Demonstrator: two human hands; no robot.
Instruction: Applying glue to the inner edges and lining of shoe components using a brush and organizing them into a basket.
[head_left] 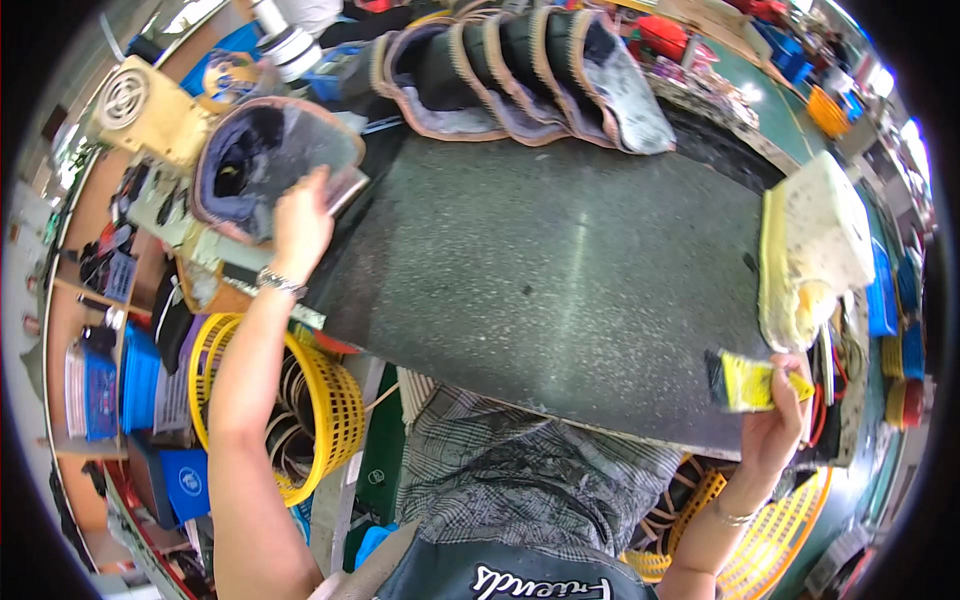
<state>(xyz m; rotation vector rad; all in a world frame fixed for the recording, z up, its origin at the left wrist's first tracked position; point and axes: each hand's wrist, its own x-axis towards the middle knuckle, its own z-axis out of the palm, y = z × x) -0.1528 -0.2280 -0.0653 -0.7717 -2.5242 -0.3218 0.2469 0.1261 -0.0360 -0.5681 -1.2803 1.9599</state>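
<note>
Spanning most of the view: a dark speckled surface (560,270), bare across its whole middle, plenty of free room there for sweeping a brush or sliding a piece without bumping anything. Near edge cutting diagonally just above a plaid shirt; far edge lined with work.

Leaning along that far edge, overlapped like fallen dominoes: a row of dark shoe uppers (520,70) with pale trim, judged to be queued that way so each can be lifted off in turn.

Sitting at the right edge of the surface: a cream-yellow block (812,245), smeared and spotted, close to the brush, probably kept there for easy dipping or wiping.

Hanging below the near left corner: a yellow mesh basket (300,400), with another at lower right, within a short drop of either arm.

Pressed at the left corner: one dark upper piece (262,165), opening turned up, overhanging the edge. Left hand (300,225) closed over its near rim, pinning it steady.

Right hand (775,420) wrapped around a yellow-handled brush (745,382), bristles pointing inward over the near right edge.
</note>
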